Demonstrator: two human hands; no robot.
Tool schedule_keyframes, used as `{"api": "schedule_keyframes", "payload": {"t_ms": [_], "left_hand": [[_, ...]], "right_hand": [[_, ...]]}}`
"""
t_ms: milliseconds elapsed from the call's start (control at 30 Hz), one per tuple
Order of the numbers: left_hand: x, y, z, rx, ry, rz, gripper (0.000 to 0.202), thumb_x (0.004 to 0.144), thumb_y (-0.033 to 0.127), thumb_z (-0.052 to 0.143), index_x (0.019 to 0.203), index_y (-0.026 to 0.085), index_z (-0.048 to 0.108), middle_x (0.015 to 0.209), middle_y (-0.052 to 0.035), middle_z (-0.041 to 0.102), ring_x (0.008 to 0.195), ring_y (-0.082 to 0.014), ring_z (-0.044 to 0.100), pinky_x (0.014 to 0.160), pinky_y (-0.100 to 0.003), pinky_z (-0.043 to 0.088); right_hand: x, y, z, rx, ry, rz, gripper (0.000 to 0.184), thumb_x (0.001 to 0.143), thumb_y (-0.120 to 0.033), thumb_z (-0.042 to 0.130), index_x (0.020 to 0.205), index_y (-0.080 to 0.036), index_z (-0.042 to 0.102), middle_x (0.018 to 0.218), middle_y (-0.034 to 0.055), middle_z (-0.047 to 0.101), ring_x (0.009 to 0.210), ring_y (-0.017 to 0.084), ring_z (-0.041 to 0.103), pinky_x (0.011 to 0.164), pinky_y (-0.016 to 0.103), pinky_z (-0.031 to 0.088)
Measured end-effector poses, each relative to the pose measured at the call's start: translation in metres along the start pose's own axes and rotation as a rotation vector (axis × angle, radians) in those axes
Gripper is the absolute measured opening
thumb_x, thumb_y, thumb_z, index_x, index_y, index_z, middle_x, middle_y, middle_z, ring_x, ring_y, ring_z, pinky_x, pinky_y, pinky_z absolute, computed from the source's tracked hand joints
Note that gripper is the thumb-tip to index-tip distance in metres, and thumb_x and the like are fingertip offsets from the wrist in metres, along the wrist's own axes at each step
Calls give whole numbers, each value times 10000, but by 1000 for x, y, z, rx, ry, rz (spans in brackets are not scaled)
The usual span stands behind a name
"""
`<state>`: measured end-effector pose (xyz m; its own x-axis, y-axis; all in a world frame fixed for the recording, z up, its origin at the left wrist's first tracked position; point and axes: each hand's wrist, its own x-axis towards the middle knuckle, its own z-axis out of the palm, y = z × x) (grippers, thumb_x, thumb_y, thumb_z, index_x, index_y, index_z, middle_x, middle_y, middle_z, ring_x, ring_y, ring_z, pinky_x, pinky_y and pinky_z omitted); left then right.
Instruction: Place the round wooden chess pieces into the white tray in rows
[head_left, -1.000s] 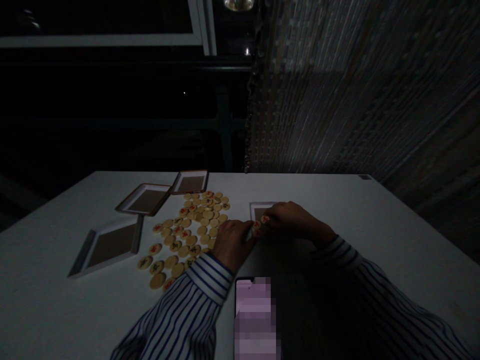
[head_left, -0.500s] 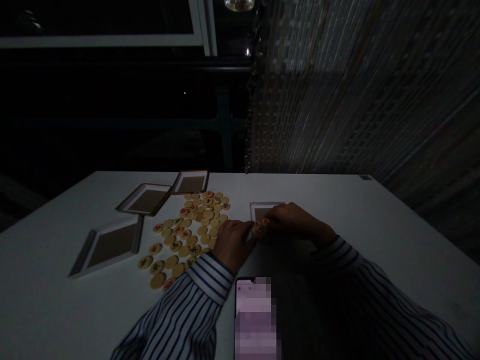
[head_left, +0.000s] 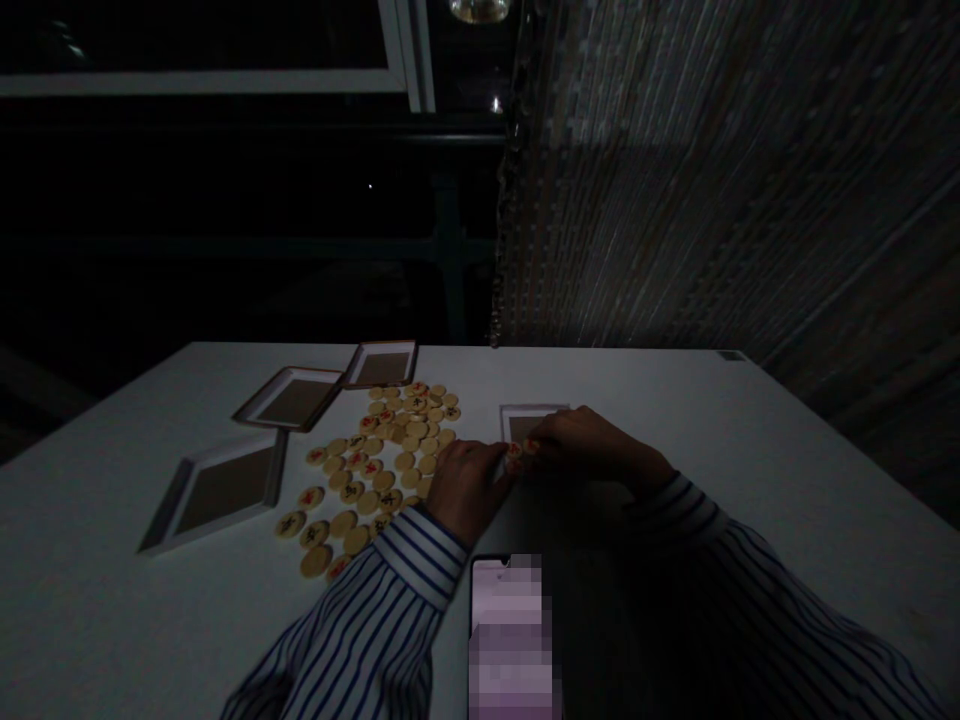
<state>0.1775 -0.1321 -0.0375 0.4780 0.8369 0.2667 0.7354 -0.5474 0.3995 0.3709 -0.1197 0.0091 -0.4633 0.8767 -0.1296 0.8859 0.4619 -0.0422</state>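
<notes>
- Handling point: several red-marked discs [head_left: 513,451] stood between the two hands, just right of the frame's middle, beside the right-hand tray [head_left: 517,409].
- Left hand [head_left: 469,490]: thumb and forefinger came to the left edge of the discs; whether they clamped them could not be told.
- Right hand [head_left: 589,440]: fingertips were bunched at the rightmost disc; the hand hid its own grip, so firm hold or light touch could not be told.
- Recommended practice: it seemed best to steady the discs from the left, work from the right with light fingertips and keep rims aligned, since thin round pieces would likely slip or roll.
- Lighting caution: the scene was dim, so slow placement appeared advisable.
- Count, hands: two.
- Count, discs at the fingertips: at least two, perhaps three.
- Count, loose discs [head_left: 367,502] left of centre: roughly fifty; overlap and the left hand prevented an exact figure.
- Count, trays: four; three left-side trays [head_left: 225,493] plus the right-hand one, partly covered.
- Count, phone [head_left: 480,600]: one, lower middle.
</notes>
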Motion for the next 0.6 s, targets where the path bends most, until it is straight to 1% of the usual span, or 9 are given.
{"api": "schedule_keyframes", "payload": {"t_ms": [200,333,500,600], "left_hand": [[0,-3,3,-9,20,11,332,793,317,558,1095,190,613,911,-71,685,902,-224,590,829,-372,421],[0,-2,2,1,10,26,321,795,315,553,1084,193,616,901,-68,687,882,-221,597,813,-369,426],[0,0,0,15,8,12,308,796,316,552,1073,202,623,886,-67,686,883,-218,598,814,-360,422],[0,0,0,10,7,15,309,809,334,534,1072,200,624,870,-66,685,867,-211,599,805,-354,423]], "right_hand": [[-1,0,0,3,11,-17,229,844,-318,456,768,-188,629,776,36,662,671,137,566,576,249,290],[-1,-1,0,-3,9,-15,249,835,-367,474,771,-186,632,760,37,656,650,134,560,567,248,287],[-1,-1,-2,7,-25,-12,254,848,-360,457,789,-193,638,786,40,669,669,135,565,571,244,282],[-1,-1,-1,5,-23,-6,280,844,-398,461,784,-191,640,784,46,668,656,134,562,563,244,276]]}}
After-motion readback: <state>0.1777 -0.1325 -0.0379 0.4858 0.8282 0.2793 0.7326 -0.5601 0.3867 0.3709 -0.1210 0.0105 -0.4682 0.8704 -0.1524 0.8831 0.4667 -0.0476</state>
